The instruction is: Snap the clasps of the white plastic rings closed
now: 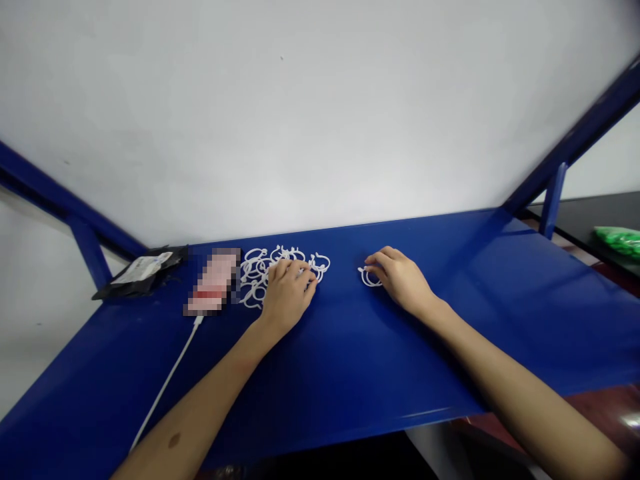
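A heap of several white plastic rings [257, 273] lies on the blue shelf [350, 347] near the back wall. My left hand [289, 291] rests palm down on the right part of the heap, fingers curled over rings there. My right hand [400, 277] lies further right, its fingertips pinching a single white ring [369, 277] that sits apart from the heap on the shelf.
A blurred pink phone [214, 283] with a white cable [167, 380] lies left of the heap. A black packet with a label [143, 270] sits at the shelf's left edge. Blue frame struts rise at both sides. A green object [620, 240] lies on a dark surface at right.
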The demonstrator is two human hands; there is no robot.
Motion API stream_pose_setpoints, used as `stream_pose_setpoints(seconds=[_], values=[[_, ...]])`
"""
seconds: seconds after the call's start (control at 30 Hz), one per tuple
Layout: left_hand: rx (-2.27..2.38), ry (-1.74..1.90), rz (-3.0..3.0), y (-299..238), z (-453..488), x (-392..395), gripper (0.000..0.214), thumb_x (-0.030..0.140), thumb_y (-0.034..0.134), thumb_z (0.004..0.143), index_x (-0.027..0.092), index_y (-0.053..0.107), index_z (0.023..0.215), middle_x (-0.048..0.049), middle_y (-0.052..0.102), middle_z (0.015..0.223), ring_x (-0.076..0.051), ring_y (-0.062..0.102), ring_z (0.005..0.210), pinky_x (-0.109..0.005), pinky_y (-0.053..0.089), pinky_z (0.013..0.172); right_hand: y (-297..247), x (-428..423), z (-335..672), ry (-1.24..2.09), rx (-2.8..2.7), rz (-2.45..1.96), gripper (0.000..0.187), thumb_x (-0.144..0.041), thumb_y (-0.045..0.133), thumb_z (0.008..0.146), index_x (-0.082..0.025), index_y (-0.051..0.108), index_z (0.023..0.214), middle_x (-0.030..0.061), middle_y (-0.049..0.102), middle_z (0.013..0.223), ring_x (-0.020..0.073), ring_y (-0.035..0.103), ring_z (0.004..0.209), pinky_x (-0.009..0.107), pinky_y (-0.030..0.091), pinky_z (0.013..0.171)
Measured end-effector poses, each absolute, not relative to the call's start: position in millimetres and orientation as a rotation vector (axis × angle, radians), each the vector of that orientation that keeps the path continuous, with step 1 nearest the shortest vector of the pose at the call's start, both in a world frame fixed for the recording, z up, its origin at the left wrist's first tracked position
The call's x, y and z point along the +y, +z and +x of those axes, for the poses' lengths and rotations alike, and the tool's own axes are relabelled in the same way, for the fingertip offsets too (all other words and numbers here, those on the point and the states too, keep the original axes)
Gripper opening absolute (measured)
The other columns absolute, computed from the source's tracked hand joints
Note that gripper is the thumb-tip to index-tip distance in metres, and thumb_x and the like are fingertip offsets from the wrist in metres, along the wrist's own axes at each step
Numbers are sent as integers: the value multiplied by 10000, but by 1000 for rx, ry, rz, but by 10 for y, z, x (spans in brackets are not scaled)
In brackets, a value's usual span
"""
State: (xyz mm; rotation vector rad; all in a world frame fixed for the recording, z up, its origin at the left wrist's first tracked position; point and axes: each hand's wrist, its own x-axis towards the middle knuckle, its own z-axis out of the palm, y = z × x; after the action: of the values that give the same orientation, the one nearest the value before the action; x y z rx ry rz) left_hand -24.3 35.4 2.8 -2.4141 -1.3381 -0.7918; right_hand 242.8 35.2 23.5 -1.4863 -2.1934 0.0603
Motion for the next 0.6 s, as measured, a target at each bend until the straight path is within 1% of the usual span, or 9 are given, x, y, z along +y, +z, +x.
stream_pose_setpoints(seconds=[0.13, 0.23, 0.33, 0.43, 0.5, 0.6], values=[[-1177, -1000, -2481, 76, -166, 281, 80, 197, 633, 923, 211, 673, 855, -36, 712, 996, -234, 551, 971, -412, 434, 871, 265, 312, 2385, 20, -2150, -1423, 204, -294, 519, 1009, -187, 688, 1049, 104, 679, 1008, 251, 619, 951, 385, 518, 817], [-1052, -1097, -2533, 119, -97, 185, 61, 199, 634, 928, 208, 657, 872, -21, 712, 946, -210, 560, 945, -383, 447, 887, 278, 206, 2244, 204, -2129, -1319, 229, -358, 521, 1011, -200, 684, 979, 77, 707, 961, 228, 629, 914, 378, 504, 827], [-910, -1111, -2581, 133, -31, 98, 50, 199, 633, 930, 203, 652, 885, -13, 710, 921, -197, 567, 931, -358, 449, 882, 269, 80, 2078, 467, -2093, -1265, 221, -386, 556, 991, -209, 660, 910, 34, 720, 881, 182, 649, 805, 317, 495, 744], [-827, -1076, -2624, 110, 4, 69, 57, 214, 622, 942, 197, 658, 901, -14, 705, 915, -193, 574, 923, -351, 445, 882, 247, 7, 1983, 621, -2048, -1228, 160, -306, 555, 983, -206, 623, 878, 0, 702, 797, 137, 636, 684, 260, 467, 646], [-836, -1037, -2652, 89, 5, 82, 61, 234, 624, 945, 195, 663, 922, -19, 705, 935, -194, 578, 922, -355, 444, 878, 236, 3, 1978, 604, -2020, -1229, 130, -270, 554, 976, -205, 613, 881, -3, 698, 788, 129, 628, 664, 250, 458, 628], [-890, -981, -2670, 71, -12, 115, 60, 237, 632, 942, 188, 663, 955, -27, 707, 982, -194, 584, 929, -359, 444, 865, 224, 44, 2022, 473, -1994, -1248, 118, -281, 569, 971, -201, 626, 905, 14, 702, 805, 143, 631, 685, 261, 465, 638]])
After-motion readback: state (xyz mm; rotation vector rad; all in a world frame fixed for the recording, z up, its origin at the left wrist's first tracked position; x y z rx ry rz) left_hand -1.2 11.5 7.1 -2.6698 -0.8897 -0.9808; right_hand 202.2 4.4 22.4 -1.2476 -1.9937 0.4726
